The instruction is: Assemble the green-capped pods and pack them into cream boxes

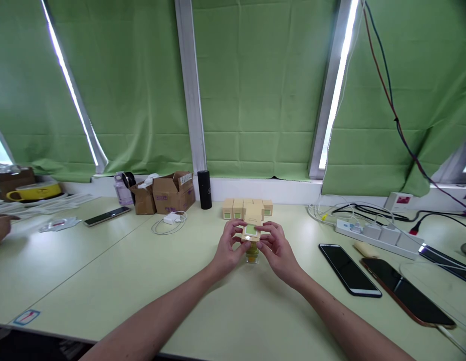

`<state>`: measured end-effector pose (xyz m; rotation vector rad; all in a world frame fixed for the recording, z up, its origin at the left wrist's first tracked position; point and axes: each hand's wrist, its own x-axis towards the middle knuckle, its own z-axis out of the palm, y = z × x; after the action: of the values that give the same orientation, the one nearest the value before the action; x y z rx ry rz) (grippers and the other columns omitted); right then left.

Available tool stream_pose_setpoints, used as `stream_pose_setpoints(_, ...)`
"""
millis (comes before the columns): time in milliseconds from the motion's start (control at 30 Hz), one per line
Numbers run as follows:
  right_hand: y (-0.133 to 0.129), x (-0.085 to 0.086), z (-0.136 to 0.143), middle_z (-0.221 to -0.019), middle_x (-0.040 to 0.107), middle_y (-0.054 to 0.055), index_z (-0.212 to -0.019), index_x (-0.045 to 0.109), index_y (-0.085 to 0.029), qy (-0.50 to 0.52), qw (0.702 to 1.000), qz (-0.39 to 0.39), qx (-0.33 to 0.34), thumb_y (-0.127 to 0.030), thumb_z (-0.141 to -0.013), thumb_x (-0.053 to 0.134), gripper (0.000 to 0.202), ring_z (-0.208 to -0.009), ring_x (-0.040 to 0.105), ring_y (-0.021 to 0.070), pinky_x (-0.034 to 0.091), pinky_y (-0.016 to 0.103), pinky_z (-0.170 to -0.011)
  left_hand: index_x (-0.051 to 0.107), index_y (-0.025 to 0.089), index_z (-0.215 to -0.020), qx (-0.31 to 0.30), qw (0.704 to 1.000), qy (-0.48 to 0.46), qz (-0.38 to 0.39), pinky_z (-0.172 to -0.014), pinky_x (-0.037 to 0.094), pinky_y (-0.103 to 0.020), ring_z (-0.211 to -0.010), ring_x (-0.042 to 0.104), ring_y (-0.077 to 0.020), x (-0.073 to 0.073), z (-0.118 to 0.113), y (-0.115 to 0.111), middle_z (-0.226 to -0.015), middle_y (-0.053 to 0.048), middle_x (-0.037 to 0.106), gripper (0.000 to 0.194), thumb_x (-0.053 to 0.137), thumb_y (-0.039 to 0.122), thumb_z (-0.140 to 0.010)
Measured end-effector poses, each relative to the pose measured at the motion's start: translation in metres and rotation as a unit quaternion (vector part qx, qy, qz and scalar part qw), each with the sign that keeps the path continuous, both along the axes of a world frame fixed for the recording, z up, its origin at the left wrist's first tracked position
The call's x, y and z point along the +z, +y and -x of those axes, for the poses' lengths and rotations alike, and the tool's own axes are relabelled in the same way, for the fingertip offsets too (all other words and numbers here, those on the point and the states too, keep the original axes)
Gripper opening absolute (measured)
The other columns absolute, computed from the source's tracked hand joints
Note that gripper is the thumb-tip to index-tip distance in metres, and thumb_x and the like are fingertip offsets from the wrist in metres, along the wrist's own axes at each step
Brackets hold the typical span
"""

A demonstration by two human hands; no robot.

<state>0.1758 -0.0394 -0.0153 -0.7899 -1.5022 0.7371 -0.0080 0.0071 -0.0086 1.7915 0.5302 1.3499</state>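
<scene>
My left hand and my right hand grip a small tan cardboard box from both sides, fingers bent round its edges. The box has a green label with a pale border, and a flap stands up at its top. Directly below it, between my thumbs, shows a small clear glass bottle with yellowish contents. Whether the bottle is partly inside the box or just behind it, I cannot tell. Behind my hands, several similar tan boxes stand in a row on the table.
On the right lie two phones and a white power strip with cables. To the left stand brown cartons, a black cylinder, a white charger and another phone. Another person's hand shows at far left.
</scene>
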Motion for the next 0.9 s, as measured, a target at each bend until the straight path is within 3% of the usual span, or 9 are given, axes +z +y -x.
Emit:
stream_pose_setpoints(667,-0.0010,-0.0005,0.0024,-0.135,0.038,0.008,-0.119,0.066,-0.029,-0.012,0.999,0.013,-0.028,-0.053,-0.099,0.058,0.032,-0.088,0.070,0.0142,0.062,0.043,-0.091,0.057,0.023,-0.112,0.056,0.998,0.007,-0.023,-0.086,0.054,-0.034,-0.108,0.061,-0.0218,-0.0039,-0.0035,-0.0007,-0.136,-0.011,0.048,0.031,0.072,0.039,-0.091)
stream_pose_setpoints(800,-0.0010,0.0004,0.0020,-0.142,0.037,0.009,-0.123,0.065,-0.031,-0.009,1.000,0.012,-0.024,-0.051,-0.099,0.060,0.032,-0.095,0.071,0.0167,0.060,0.045,-0.099,0.055,0.026,-0.119,0.062,0.997,0.030,-0.047,-0.091,0.054,-0.038,-0.109,0.061,-0.0222,-0.0015,-0.0025,-0.0023,-0.138,-0.010,0.048,0.033,0.071,0.036,-0.092)
stream_pose_setpoints(900,-0.0016,0.0012,0.0022,-0.152,0.034,0.009,-0.126,0.064,-0.033,-0.016,1.000,0.003,-0.022,-0.048,-0.099,0.061,0.032,-0.118,0.066,0.0224,0.054,0.046,-0.108,0.053,0.028,-0.125,0.080,0.991,0.053,-0.090,-0.099,0.051,-0.043,-0.123,0.056,-0.0270,0.0013,-0.0009,-0.0046,-0.137,-0.010,0.050,0.036,0.069,0.032,-0.093)
